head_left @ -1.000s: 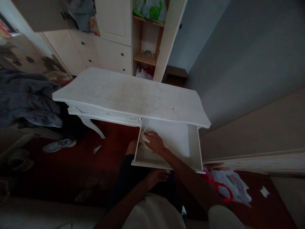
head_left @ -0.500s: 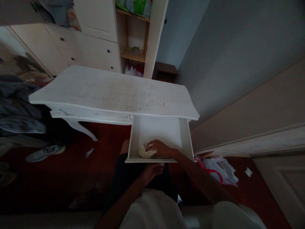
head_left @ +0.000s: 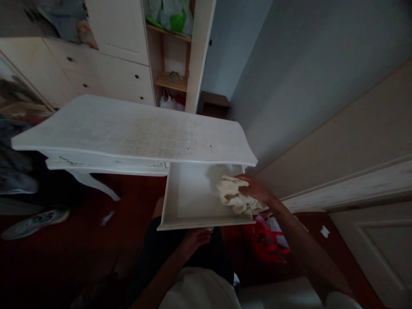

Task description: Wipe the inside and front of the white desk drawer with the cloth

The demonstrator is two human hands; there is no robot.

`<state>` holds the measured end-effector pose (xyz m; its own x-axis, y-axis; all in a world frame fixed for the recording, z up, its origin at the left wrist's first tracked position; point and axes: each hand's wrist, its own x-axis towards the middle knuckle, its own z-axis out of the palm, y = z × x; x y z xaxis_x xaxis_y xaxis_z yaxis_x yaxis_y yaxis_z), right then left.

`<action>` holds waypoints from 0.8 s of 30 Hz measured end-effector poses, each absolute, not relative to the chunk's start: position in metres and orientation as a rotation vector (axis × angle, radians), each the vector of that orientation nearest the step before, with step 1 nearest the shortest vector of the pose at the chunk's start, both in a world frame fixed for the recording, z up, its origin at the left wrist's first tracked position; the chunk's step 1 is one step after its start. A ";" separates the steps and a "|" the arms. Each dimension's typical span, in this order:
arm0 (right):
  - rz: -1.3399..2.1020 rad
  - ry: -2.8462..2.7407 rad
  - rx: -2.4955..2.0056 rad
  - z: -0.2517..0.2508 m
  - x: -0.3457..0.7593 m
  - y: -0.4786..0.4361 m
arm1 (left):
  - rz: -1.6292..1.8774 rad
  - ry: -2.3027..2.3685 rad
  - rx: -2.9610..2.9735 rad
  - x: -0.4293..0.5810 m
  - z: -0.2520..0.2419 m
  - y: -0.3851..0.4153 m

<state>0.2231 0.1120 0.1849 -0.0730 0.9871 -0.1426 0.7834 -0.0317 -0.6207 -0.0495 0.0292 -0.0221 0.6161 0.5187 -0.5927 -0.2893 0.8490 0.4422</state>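
A white drawer (head_left: pixel 180 223) stands pulled out from under the right end of a white table (head_left: pixel 135 133). My right hand (head_left: pixel 257 189) is closed on a crumpled cream cloth (head_left: pixel 233 196), held at the drawer's right side wall. My left hand (head_left: pixel 197 237) is under the drawer's front edge with its fingers curled up against the underside; what they grip is hidden. The drawer's floor shows bare white to the left of the cloth.
A red-and-white plastic bag (head_left: pixel 268 240) lies on the dark red floor right of the drawer. A sneaker (head_left: pixel 32 221) lies at the left. White cupboards (head_left: pixel 112 73) and open shelves (head_left: pixel 170 81) stand behind the table. A grey wall (head_left: pixel 305 86) rises at the right.
My right hand has carried the cloth from the drawer's front left across to its right side. The view has swung to the right. My left hand stays under the drawer front.
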 end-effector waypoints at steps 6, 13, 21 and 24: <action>0.400 -1.673 -1.583 0.255 0.252 0.167 | 0.455 0.789 0.367 -0.057 -0.016 0.033; 0.019 -1.684 -1.481 0.267 0.256 0.264 | 0.489 0.827 0.369 -0.061 -0.020 0.032; 0.016 -2.302 -1.541 0.198 0.230 0.297 | 0.473 0.845 0.362 -0.060 -0.017 0.032; -0.008 -2.320 -1.590 0.174 0.229 0.298 | 0.444 0.860 0.363 -0.058 -0.017 0.032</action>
